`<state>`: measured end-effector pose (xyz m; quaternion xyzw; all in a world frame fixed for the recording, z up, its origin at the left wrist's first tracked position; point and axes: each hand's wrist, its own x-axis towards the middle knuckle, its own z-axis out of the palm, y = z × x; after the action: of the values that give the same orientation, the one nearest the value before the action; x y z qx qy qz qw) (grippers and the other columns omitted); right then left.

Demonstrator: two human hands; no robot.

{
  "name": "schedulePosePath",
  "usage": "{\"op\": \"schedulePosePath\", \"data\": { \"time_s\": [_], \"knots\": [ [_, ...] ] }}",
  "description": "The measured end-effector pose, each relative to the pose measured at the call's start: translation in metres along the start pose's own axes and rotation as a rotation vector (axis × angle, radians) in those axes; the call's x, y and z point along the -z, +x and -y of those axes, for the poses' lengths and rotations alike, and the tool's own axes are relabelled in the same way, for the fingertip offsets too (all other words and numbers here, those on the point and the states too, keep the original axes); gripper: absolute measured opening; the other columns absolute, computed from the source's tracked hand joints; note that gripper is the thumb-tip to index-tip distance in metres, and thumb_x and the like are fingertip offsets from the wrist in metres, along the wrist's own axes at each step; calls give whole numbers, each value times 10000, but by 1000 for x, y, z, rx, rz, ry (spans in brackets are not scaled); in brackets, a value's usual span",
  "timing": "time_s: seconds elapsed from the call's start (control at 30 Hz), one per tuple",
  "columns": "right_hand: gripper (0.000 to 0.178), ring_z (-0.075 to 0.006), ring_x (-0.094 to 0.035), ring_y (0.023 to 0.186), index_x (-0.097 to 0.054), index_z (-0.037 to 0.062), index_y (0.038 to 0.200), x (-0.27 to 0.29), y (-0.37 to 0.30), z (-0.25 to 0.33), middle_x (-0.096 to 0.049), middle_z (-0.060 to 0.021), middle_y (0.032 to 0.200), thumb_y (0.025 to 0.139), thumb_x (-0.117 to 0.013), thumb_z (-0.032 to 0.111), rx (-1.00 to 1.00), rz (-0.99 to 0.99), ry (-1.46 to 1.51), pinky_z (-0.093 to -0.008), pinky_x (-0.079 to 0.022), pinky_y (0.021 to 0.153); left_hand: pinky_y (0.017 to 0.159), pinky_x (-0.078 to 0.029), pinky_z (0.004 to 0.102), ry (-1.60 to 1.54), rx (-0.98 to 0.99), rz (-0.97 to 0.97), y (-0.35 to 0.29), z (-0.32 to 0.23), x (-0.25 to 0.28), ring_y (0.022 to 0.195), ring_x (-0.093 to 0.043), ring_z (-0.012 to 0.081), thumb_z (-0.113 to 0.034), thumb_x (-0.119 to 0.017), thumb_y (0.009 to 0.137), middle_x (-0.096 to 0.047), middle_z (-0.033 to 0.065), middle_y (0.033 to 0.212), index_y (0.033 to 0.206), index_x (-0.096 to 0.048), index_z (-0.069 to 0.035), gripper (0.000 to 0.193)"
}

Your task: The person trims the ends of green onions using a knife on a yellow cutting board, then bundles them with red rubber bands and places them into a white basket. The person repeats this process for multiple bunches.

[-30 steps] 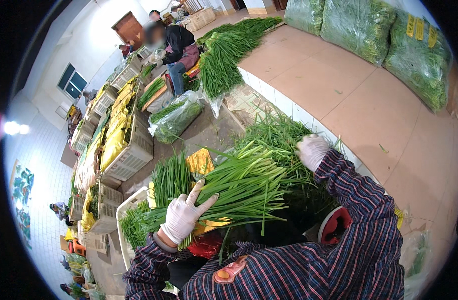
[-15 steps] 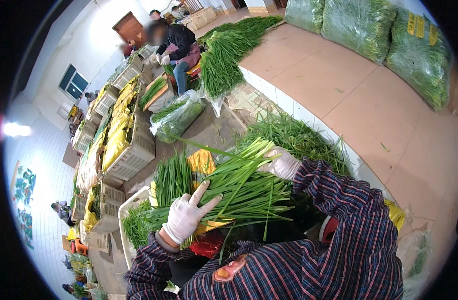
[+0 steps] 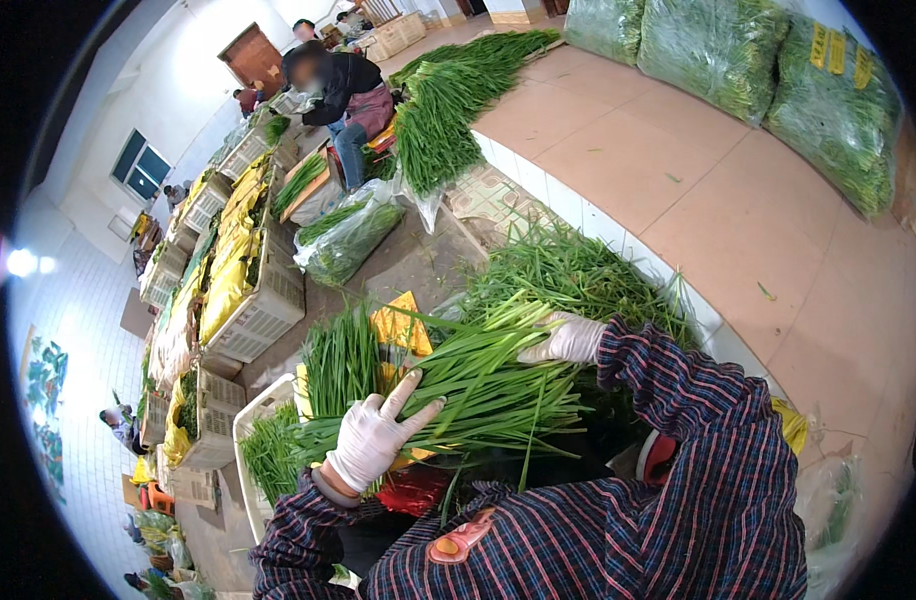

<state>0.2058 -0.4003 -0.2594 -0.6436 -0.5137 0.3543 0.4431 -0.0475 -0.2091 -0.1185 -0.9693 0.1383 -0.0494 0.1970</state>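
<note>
A bunch of long, flat-leaved garlic chives (image 3: pixel 488 385) lies across my lap, its pale stem ends up at the right. My right hand (image 3: pixel 566 338), in a white glove, is closed around the bunch near those stems. My left hand (image 3: pixel 373 438), gloved too, rests on the leafy part with two fingers stretched apart; its other fingers are partly hidden. Just beyond the left hand, more chives (image 3: pixel 340 362) stand in a white crate (image 3: pixel 248 425) beside a yellow wrapper (image 3: pixel 400 325). A loose heap of chives (image 3: pixel 568 275) spreads beyond my right hand.
A raised tiled ledge (image 3: pixel 678 190) runs along the right, with large plastic bags of greens (image 3: pixel 713 55) on it. Stacked crates (image 3: pixel 263 310) with yellow covers line the left. A bagged bundle (image 3: pixel 348 240) lies ahead, near a seated co-worker (image 3: pixel 348 95) and a big chive pile (image 3: pixel 438 130).
A long leaf that stuck out leftward over the bunch has dropped. My right hand has shifted slightly, my left barely. The co-worker's hands have moved up and left, near some greens.
</note>
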Motion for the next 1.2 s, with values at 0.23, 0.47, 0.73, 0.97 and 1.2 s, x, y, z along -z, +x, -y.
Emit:
{"op": "schedulePosePath", "data": {
  "time_s": [0.23,0.47,0.73,0.97,1.2],
  "knots": [
    [403,-177,-522,1054,-509,36,1215,1,-16,8,-566,-87,1198,875,-586,238,87,30,15,-289,-396,935,521,-461,273,-17,-29,6,-4,-1,-3,599,-464,153,-28,-553,654,-447,47,1289,1210,-545,-342,638],
    [381,-163,-547,989,-509,21,1207,11,-28,-16,-575,-88,1180,871,-600,177,-23,64,396,-280,-431,893,531,-466,279,-61,-42,-12,-3,-4,-8,599,-464,158,-32,-567,636,-455,44,1290,1206,-550,-330,643],
    [285,-241,-556,1024,-652,86,1038,78,-69,-38,-591,-101,1091,808,-593,243,-793,-339,-1016,-392,-481,824,531,-469,287,-47,5,11,-12,5,-6,599,-466,158,-20,-554,647,-465,37,1279,1209,-549,-324,639],
    [413,-321,-440,1174,-669,86,989,2,-29,79,-502,-147,1246,745,-652,418,156,-477,-858,-426,-360,978,523,-463,289,-58,8,30,-9,1,-4,599,-472,163,-26,-551,658,-461,45,1285,1223,-538,-319,636],
    [229,-257,-489,1121,-688,128,878,-22,-6,40,-601,-60,1106,742,-676,312,349,-480,-224,-404,-333,990,510,-471,290,-39,14,71,-12,1,-2,596,-480,168,-30,-566,642,-472,51,1272,1217,-545,-315,642]
  ]
}}
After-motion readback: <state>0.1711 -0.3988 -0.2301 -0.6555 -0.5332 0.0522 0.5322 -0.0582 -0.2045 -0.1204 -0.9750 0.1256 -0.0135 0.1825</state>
